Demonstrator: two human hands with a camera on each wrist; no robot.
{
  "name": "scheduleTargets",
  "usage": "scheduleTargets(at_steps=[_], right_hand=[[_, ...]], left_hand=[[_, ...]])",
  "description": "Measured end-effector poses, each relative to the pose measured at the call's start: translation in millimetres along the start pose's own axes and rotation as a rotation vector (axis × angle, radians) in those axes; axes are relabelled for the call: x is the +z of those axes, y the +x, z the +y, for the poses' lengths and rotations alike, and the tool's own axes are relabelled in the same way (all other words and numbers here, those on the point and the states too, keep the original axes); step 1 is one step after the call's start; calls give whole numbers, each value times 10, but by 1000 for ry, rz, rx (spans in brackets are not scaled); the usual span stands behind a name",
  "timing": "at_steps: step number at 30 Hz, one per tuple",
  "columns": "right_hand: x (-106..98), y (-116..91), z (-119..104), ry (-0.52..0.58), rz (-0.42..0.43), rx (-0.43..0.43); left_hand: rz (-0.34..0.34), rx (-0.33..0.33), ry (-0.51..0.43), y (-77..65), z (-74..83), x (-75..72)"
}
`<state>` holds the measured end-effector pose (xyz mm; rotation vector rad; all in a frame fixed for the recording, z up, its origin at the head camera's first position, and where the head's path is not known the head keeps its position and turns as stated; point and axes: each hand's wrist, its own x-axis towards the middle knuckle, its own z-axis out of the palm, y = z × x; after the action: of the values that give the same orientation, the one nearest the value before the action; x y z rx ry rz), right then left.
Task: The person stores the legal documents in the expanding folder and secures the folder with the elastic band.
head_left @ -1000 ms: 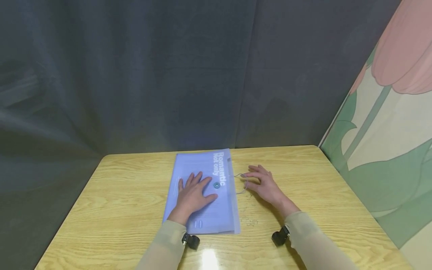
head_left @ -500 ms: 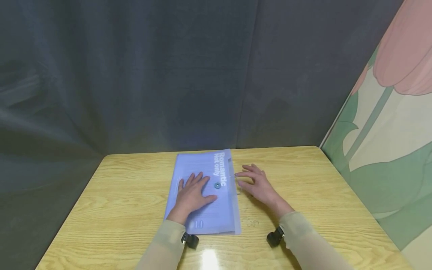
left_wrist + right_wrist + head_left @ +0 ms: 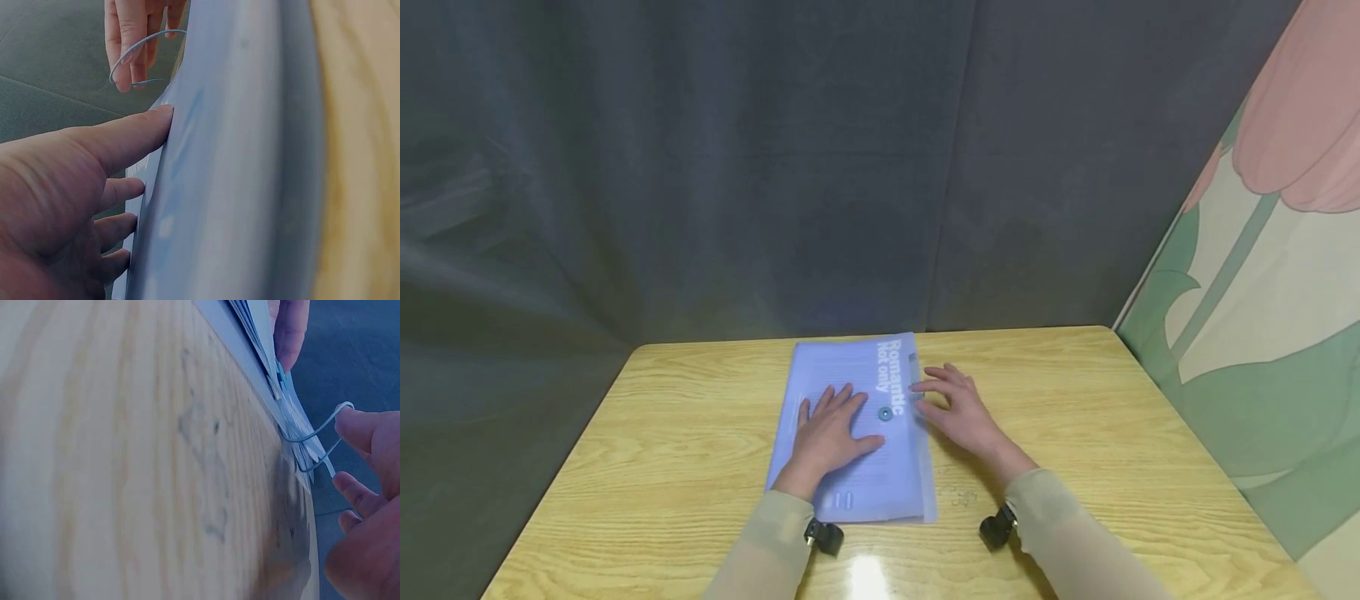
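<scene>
A translucent blue document folder [image 3: 865, 483] with white lettering lies flat on the table, a round teal button [image 3: 885, 413] near its right side. My left hand [image 3: 831, 437] rests on its face with spread fingers; in the left wrist view the thumb [image 3: 134, 137] touches the surface. Just off the flap edge, my right hand [image 3: 958, 412] holds a thin light-blue cord [image 3: 319, 432], looped over its bent thumb and finger. The cord runs from the folder's edge, where papers [image 3: 300, 425] show. How firmly the fingertips grip it is hard to see.
The wooden table [image 3: 685, 433] extends to both sides of the folder, with dark scuff marks [image 3: 958, 497] right of it. A dark curtain [image 3: 790, 167] hangs behind, and a tulip-patterned wall [image 3: 1262, 333] stands to the right.
My right hand has moved left with the cord, from over the table to the folder's flap edge. The left hand and folder stay in nearly the same place.
</scene>
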<state>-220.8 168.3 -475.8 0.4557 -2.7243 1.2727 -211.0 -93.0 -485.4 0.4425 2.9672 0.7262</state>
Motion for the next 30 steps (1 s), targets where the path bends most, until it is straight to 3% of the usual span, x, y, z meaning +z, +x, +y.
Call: scheduleTargets(at_steps=[10, 30], right_hand=[[150, 83, -72, -45, -6, -34], [331, 183, -163, -170, -36, -5]], left_hand=[[-3, 2, 9, 3, 10, -24], [11, 11, 26, 11, 5, -8]])
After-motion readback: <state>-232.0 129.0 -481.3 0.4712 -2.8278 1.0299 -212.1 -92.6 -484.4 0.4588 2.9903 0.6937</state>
